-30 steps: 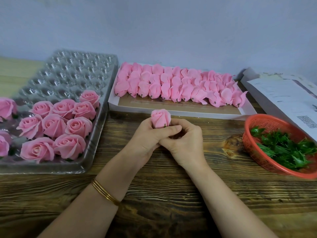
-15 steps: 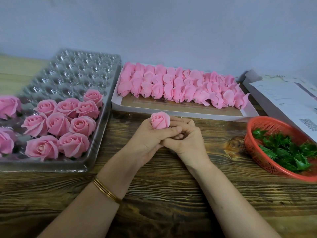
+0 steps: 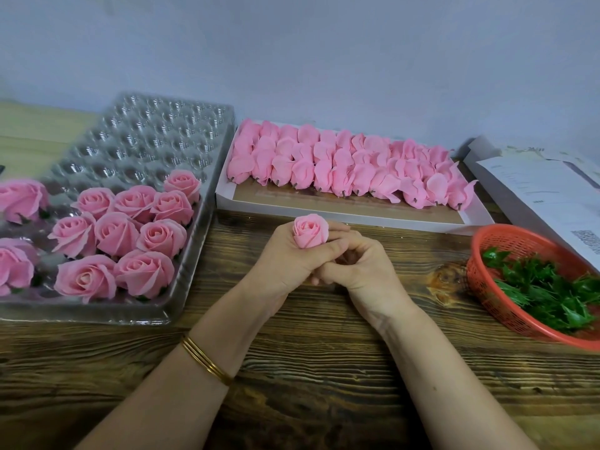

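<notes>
Rough-grained wooden table [image 3: 292,401], glossy clear plastic tray [image 3: 156,138], matt cardboard box [image 3: 341,207]

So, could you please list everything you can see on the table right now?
rose bud: one, pink, upright in the left hand.
opened roses: eleven showing, pink, near cells of the tray.
tray: one, clear plastic, left.
closed buds: many, pink, rows in the box.
box: one, white, behind the hands.
leaves: a heap, green, in the basket.
basket: one, red, right.
papers: white, printed, far right.
table: one, dark wood.
bangles: thin, gold, left wrist.
left hand: grips the bud.
right hand: fingers curled against the left thumb; contents hidden.
</notes>
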`<state>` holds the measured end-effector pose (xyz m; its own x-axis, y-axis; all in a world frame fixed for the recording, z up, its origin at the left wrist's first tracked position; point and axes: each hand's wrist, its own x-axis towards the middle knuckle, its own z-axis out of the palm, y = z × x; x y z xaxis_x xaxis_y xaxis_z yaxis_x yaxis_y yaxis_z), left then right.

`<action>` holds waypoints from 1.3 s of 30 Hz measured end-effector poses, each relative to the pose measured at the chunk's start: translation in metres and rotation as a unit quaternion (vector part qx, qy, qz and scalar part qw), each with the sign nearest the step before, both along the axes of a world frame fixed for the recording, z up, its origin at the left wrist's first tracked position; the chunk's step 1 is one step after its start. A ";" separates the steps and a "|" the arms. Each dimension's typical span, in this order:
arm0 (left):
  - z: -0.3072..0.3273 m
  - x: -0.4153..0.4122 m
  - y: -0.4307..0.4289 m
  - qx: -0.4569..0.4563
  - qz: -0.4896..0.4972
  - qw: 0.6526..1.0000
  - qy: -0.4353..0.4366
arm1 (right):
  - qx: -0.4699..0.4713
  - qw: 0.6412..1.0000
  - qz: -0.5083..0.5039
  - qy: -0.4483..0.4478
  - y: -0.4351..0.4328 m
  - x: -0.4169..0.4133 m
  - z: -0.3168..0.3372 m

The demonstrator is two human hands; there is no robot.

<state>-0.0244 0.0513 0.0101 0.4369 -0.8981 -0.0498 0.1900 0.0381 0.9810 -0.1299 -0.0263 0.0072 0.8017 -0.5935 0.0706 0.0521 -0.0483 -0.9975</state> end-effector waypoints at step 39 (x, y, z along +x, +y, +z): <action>0.000 -0.015 0.000 0.052 -0.018 0.994 -0.091 | 0.098 0.989 -0.050 -0.094 -0.004 -0.003 0.016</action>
<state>-0.0396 0.0515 0.0105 0.4147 -0.9076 -0.0661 0.0074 -0.0693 0.9976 -0.1333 -0.0300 0.0235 0.7219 -0.6863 0.0882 0.2418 0.1308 -0.9615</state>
